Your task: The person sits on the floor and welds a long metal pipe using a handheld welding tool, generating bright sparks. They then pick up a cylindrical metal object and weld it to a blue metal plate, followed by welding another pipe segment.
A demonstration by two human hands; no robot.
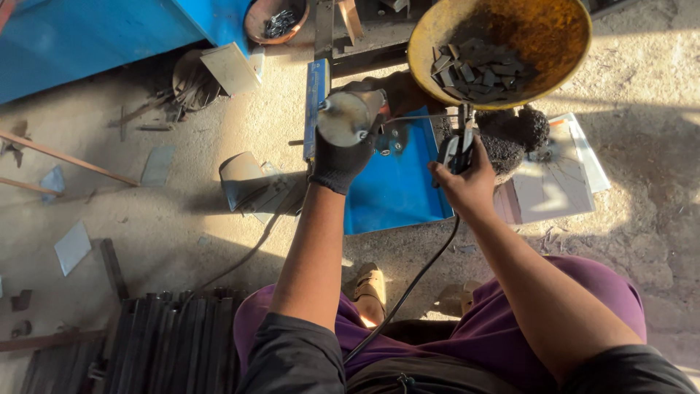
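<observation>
Electrode holder (458,146) sat centre-right, clamped in bare right hand (467,186); rod ran left toward blue metal panel (397,190). Gloved left hand (343,157), fingers wrapped round grey shield handle (346,117), centre frame.

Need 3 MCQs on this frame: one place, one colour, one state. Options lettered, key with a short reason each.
1. Where is the yellow pan of dark metal pieces?
A. upper right, beyond the hands
B. lower left corner
C. on the person's lap

2. What colour is the metal sheet under the hands?
A. red
B. blue
C. white

3. How is the left hand covered?
A. bare
B. wrapped in cloth
C. in a dark glove

Key: 1 A, the pan sits top right above the hands. 2 B, the sheet is bright blue. 3 C, a dark glove covers the left hand, while the right hand is bare, gripping a welding electrode holder.
</observation>
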